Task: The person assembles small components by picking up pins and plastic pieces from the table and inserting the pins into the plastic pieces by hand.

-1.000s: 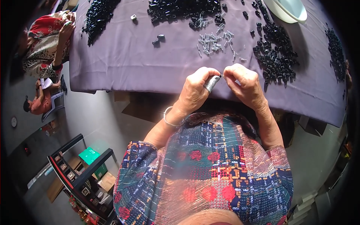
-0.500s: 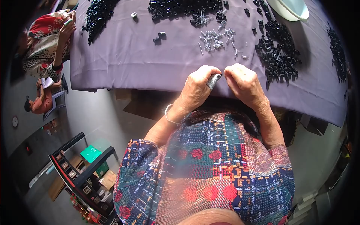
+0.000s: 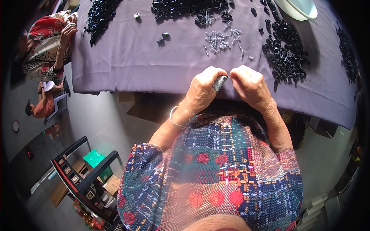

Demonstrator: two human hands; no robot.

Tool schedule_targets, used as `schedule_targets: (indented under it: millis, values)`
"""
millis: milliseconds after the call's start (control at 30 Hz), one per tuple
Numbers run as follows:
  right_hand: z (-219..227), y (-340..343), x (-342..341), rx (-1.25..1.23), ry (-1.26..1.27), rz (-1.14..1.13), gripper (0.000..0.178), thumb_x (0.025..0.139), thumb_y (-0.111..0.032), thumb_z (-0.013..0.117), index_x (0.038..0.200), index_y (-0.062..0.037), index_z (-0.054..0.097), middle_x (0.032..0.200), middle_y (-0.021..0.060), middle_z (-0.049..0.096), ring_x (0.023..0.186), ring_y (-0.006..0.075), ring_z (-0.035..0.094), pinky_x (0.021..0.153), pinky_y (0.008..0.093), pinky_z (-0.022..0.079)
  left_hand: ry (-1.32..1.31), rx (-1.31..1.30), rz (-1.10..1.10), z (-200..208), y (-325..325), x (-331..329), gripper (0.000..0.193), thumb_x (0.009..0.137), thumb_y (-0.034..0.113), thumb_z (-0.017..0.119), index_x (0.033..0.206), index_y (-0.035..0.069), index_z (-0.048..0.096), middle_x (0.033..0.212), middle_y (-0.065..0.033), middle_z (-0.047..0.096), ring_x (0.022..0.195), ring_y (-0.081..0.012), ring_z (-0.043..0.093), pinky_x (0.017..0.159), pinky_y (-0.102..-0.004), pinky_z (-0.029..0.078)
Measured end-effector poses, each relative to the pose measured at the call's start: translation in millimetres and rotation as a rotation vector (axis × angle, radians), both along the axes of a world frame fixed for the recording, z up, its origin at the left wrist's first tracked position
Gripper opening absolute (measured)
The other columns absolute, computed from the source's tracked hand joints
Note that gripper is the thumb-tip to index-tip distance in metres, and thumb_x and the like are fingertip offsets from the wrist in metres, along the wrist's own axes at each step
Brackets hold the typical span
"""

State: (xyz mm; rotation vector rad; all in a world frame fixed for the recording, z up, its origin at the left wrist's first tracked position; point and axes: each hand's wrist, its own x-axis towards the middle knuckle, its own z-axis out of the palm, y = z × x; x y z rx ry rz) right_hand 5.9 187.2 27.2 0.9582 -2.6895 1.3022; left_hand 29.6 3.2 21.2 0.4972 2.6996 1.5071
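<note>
Both hands meet near the front edge of the purple-grey cloth-covered table (image 3: 127, 71). My left hand (image 3: 202, 86) is closed in a pinch; a tiny dark piece (image 3: 227, 76) pokes out at its fingertips, its kind too small to tell. A grey wrap or sleeve (image 3: 219, 83) shows below the left thumb, seemingly around a finger. Close beside it, my right hand (image 3: 249, 82) has its fingers curled and pressed together, hiding whatever they hold. Beyond the hands lies a loose heap of small metal springs (image 3: 217, 40). To its right spreads a pile of small black plastic parts (image 3: 285, 54).
More black parts (image 3: 185, 7) are heaped at the far side and far left. Two loose black parts (image 3: 165, 35) and a whitish piece (image 3: 137, 15) lie left of the springs. A pale basin (image 3: 298, 9) stands far right. At left, another person's hand (image 3: 69, 29) is near the table.
My hands stay almost in the same place, still pinched together. The other person's hand at the left has shifted slightly.
</note>
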Motion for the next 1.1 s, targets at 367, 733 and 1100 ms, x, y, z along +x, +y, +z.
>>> schedule_targets:
  millis: [367, 733, 1100]
  values:
    - [-2.2, -3.5, 2.9, -0.035, -0.017, -0.024, 0.014, 0.076, 0.005, 0.060, 0.088, -0.0002, 0.056, 0.077, 0.0133, 0.058, 0.070, 0.0301, 0.060, 0.063, 0.0349, 0.049, 0.039, 0.002, -0.005, -3.9, -1.6, 2.1, 0.025, 0.076, -0.007, 0.059, 0.099, 0.004, 0.059, 0.089, -0.0153, 0.062, 0.083, -0.0326, 0.063, 0.072, -0.0360, 0.051]
    - [-1.6, -5.9, -3.4, 0.035, 0.004, 0.009, 0.011, 0.078, 0.004, 0.060, 0.088, 0.0003, 0.056, 0.077, 0.0141, 0.056, 0.070, 0.0317, 0.058, 0.062, 0.0363, 0.047, 0.039, -0.042, -0.025, -4.0, 0.2, -3.1, 0.022, 0.078, -0.003, 0.060, 0.099, 0.003, 0.059, 0.088, -0.0156, 0.061, 0.081, -0.0332, 0.062, 0.071, -0.0363, 0.050]
    - [-4.3, -7.2, 1.6, -0.179, -0.149, -0.060, 0.009, 0.080, 0.002, 0.061, 0.088, -0.0013, 0.059, 0.076, 0.0110, 0.058, 0.066, 0.0237, 0.059, 0.061, 0.0309, 0.047, -0.254, 0.175, 0.039, 5.6, -4.9, -0.8, 0.013, 0.086, 0.004, 0.061, 0.099, 0.001, 0.061, 0.080, -0.0044, 0.062, 0.075, -0.0083, 0.055, 0.069, -0.0241, 0.046]
